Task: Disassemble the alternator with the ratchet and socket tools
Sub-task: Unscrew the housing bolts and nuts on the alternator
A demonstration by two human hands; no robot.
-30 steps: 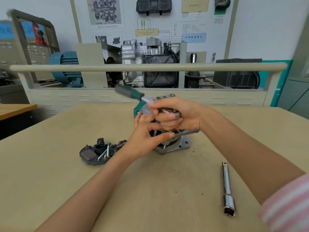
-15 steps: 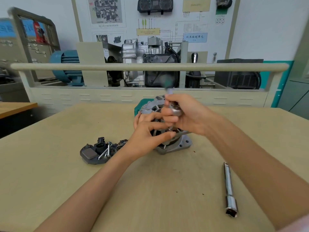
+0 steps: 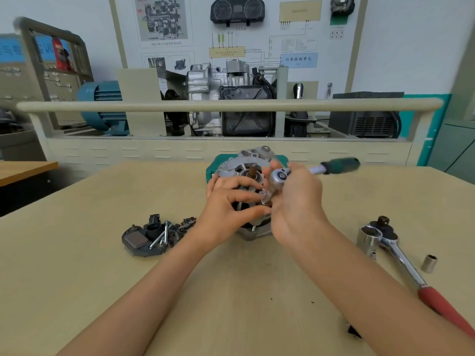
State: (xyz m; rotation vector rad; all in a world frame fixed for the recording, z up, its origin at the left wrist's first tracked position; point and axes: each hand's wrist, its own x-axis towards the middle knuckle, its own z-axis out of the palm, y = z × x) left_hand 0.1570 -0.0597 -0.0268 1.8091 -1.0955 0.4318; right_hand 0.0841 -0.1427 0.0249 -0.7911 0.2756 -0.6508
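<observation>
Step now: undoing a bolt on the alternator point(image 3: 246, 163), mid-desk point(image 3: 77, 278). Right hand point(image 3: 295, 199) fingers wrap the green-handled ratchet point(image 3: 282, 176) head, socket on the bolt. Left hand point(image 3: 228, 204) fingers curl on the alternator, holding it steady. Next, I think: swing handle, keep it straight. Count: 2 ratchets w/ the red-handled one point(image 3: 401, 255), 1 loose socket point(image 3: 428, 263), 1 pile of removed parts point(image 3: 154, 235).

A pale wooden table point(image 3: 77, 265) fronts a cream bench rail point(image 3: 226, 106), behind which a cutaway engine point(image 3: 231, 104) and a teal motor point(image 3: 102, 106) stand before a white wall display board point(image 3: 231, 29) with diagrams, and a grey cabinet point(image 3: 51, 73) stands at left
</observation>
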